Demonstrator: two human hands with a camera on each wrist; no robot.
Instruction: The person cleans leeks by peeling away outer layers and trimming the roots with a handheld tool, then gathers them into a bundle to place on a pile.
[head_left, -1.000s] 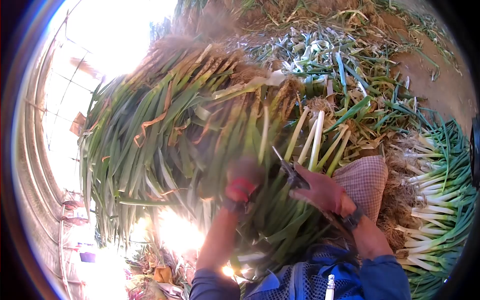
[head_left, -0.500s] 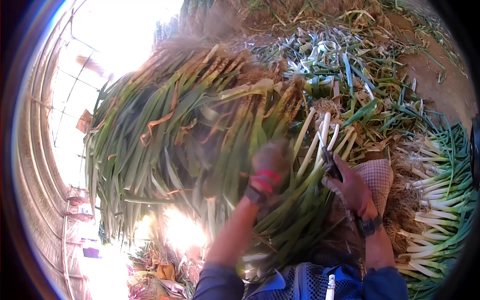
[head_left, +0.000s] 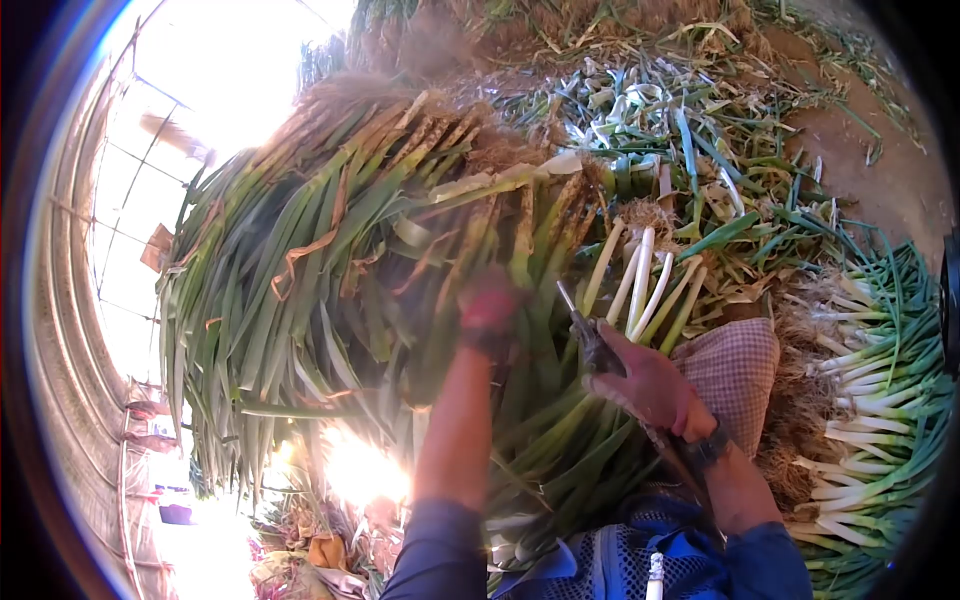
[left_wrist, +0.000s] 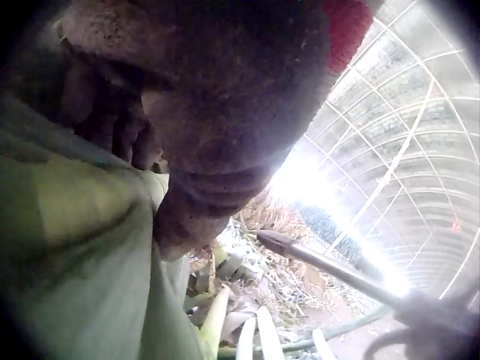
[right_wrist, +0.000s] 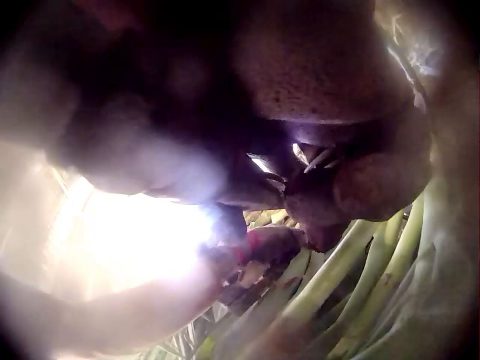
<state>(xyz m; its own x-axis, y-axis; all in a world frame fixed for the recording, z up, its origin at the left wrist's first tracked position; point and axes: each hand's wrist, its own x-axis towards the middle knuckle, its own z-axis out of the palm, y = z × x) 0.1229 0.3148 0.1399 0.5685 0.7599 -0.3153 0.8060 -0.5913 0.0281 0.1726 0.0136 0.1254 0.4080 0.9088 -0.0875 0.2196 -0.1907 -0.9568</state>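
My gloved left hand (head_left: 488,308), blurred in the head view, is over the large pile of leafy green stalks (head_left: 290,250). In the left wrist view its fingers (left_wrist: 124,124) and thumb curl against a broad green leaf (left_wrist: 90,232), pinching it. My gloved right hand (head_left: 645,385) grips a tool (head_left: 592,345) with a thin metal tip pointing up and left; in the left wrist view the tool's shaft (left_wrist: 337,268) lies beside the left hand. Several pale stalks (head_left: 642,275) with roots fan out just above the right hand. The right wrist view is dark and partly glared.
Pale-stemmed onions (head_left: 860,430) lie in a row at the right, roots inward. Loose leaf scraps (head_left: 650,110) cover the ground behind. Checkered cloth (head_left: 735,370) is beside my right hand. A curved wall (head_left: 75,350) and bright glare are at the left.
My left hand first moved right toward the pale stalks, then back left and up over the leafy pile. The right hand, still holding the tool, shifted right and then back left.
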